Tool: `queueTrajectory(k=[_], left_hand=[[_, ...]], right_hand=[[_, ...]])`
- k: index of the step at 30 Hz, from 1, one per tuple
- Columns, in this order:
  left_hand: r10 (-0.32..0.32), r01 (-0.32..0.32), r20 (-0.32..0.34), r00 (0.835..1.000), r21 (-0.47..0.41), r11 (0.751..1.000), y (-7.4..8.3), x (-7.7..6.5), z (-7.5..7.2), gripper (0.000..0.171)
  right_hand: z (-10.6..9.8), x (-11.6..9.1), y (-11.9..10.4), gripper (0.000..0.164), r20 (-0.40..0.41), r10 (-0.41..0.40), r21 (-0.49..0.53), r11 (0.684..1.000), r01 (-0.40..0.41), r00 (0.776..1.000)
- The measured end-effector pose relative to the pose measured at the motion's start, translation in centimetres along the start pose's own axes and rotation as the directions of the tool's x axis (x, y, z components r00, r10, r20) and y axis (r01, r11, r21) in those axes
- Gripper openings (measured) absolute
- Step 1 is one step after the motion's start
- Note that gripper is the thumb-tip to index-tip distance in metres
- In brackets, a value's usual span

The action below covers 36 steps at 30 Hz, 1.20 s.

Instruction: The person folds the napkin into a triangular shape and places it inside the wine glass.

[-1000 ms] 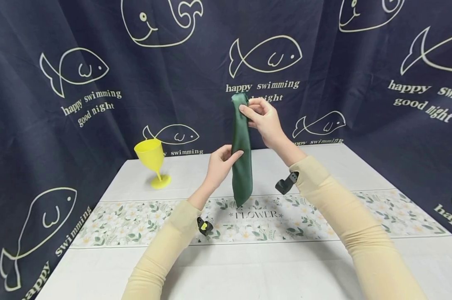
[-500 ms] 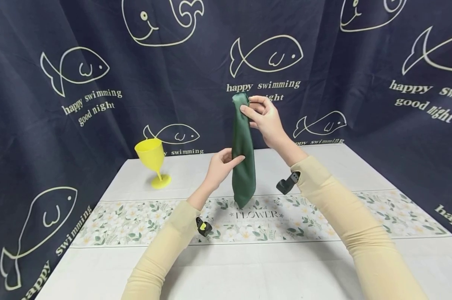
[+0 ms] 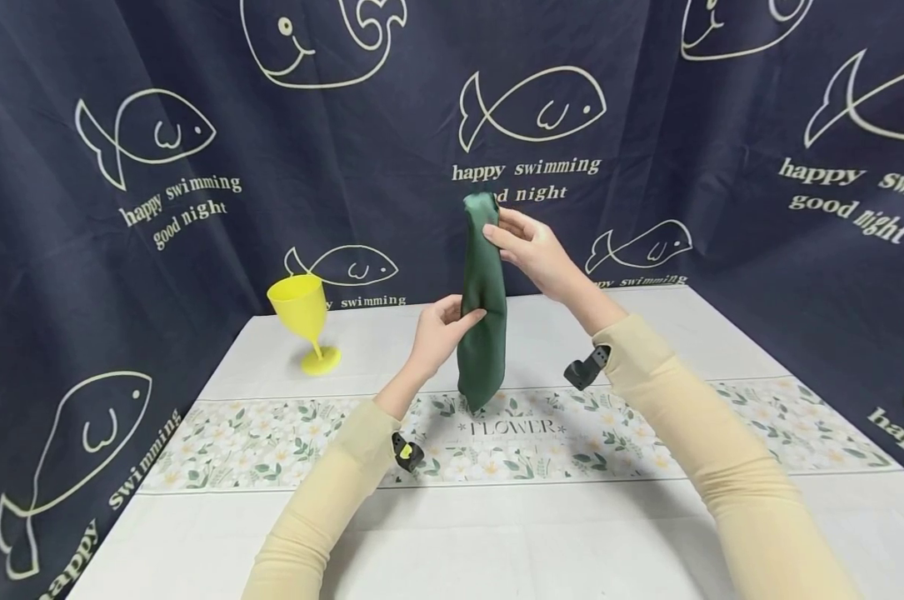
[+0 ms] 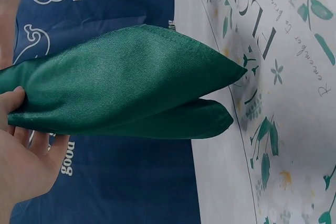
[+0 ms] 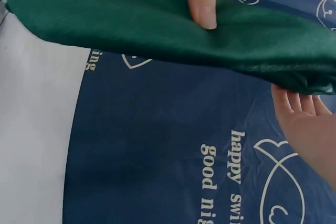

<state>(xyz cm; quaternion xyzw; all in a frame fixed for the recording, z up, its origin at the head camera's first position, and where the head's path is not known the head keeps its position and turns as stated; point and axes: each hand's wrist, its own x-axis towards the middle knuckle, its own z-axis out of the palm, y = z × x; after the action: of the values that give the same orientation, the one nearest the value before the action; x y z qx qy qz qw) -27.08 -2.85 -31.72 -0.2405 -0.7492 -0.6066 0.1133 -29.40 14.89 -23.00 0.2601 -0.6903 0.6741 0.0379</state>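
A dark green satin necktie hangs upright over the table, folded over at its top. My right hand pinches it just below that fold, with the thumb in front. Lower down, my left hand pinches it from the left side. In the left wrist view, the pointed wide end of the necktie hangs beside a second, rounder-looking tip, both close over the tablecloth. The left thumb presses the front of the cloth in the right wrist view, while the left fingers are mostly hidden behind it.
A yellow goblet stands at the back left of the table. The white tablecloth carries a printed floral band across its middle. Behind and at the sides hangs a dark blue curtain with fish outlines.
My right hand has come slightly lower along with the necktie's top. The hanging lower end swung a little right, then back left. My left hand has moved down slightly.
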Motion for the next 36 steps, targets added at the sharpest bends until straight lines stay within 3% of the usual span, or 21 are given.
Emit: queueTrajectory(k=[3, 8, 18, 26, 36], left_hand=[[0.0, 0.0, -0.002, 1.0, -0.005, 1.0, 0.9, -0.4, 0.0, 0.023], [-0.001, 0.001, -0.013, 1.0, -0.029, 1.0, 0.8, -0.1, 0.0, 0.023], [-0.037, 0.033, -0.053, 0.998, -0.081, 0.996, -2.2, 1.7, 0.4, 0.025], [-0.03, 0.026, -0.072, 0.997, -0.055, 0.998, -2.9, 2.0, 0.6, 0.021], [-0.045, 0.043, -0.052, 0.998, -0.026, 0.999, -3.2, 2.1, 0.6, 0.021]], right_hand=[[-0.2, -0.2, 0.4, 0.052, 0.038, 0.024, -0.037, 0.999, -0.023, 0.999], [-0.6, -0.6, 1.4, 0.05, 0.077, 0.079, -0.118, 0.991, -0.07, 0.994], [-0.7, -1.3, 3.1, 0.044, 0.104, 0.15, -0.19, 0.973, -0.128, 0.983], [-0.6, -1.4, 4.3, 0.039, 0.035, 0.154, -0.241, 0.96, -0.142, 0.987], [0.1, -1.3, 5.1, 0.032, -0.07, 0.124, -0.199, 0.971, -0.135, 0.99]])
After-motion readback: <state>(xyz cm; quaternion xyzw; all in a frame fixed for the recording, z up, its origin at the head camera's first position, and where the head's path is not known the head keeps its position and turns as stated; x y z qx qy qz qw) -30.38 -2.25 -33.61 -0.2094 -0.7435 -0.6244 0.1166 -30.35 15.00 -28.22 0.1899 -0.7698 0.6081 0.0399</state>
